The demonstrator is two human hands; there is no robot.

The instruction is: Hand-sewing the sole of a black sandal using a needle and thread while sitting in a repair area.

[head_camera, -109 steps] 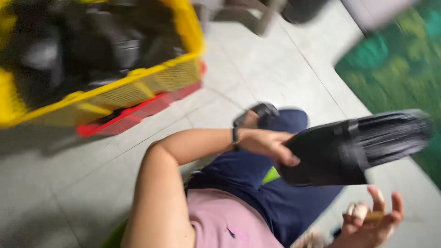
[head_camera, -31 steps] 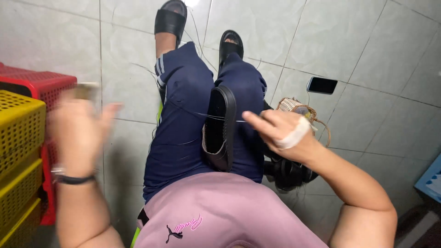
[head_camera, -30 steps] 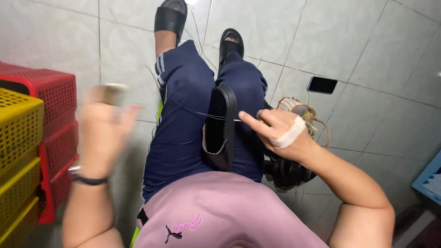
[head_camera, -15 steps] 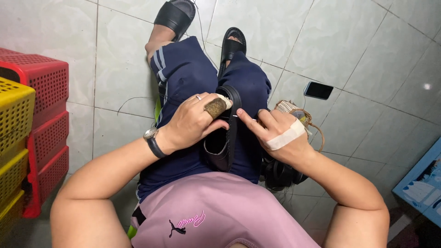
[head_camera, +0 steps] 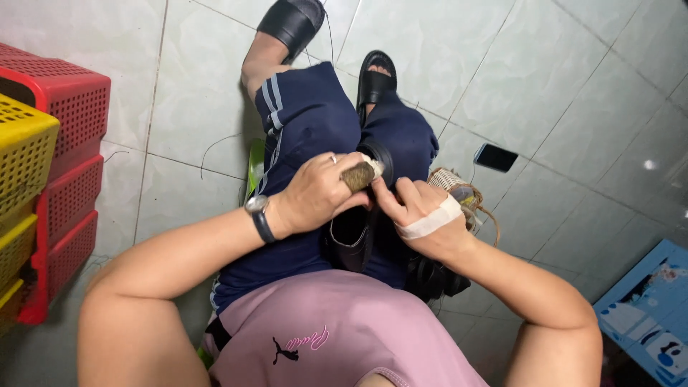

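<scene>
A black sandal (head_camera: 352,233) is lying on the person's lap, wedged between the thighs in dark blue trousers (head_camera: 308,122). The left hand (head_camera: 315,193) is closing around a small brown brush-like tool (head_camera: 357,175), its pale tip pressing against the sandal's upper edge. The right hand (head_camera: 419,218), wearing a pale tape strip across the knuckles, is resting on the sandal's right side, fingers curled together and steadying it; what the fingertips are pinching cannot be told. A bundle of straw-coloured cord (head_camera: 459,193) is sitting just beside the right wrist. Further out, a dark phone (head_camera: 496,158) is lying on the tiled floor (head_camera: 573,86), and stacked red and yellow crates (head_camera: 43,165) are standing at the left. Risk, as judged: the sandal is being braced only by the legs and one hand, so hard tool pressure could be twisting it loose or sliding the tip onto the right fingers
</scene>
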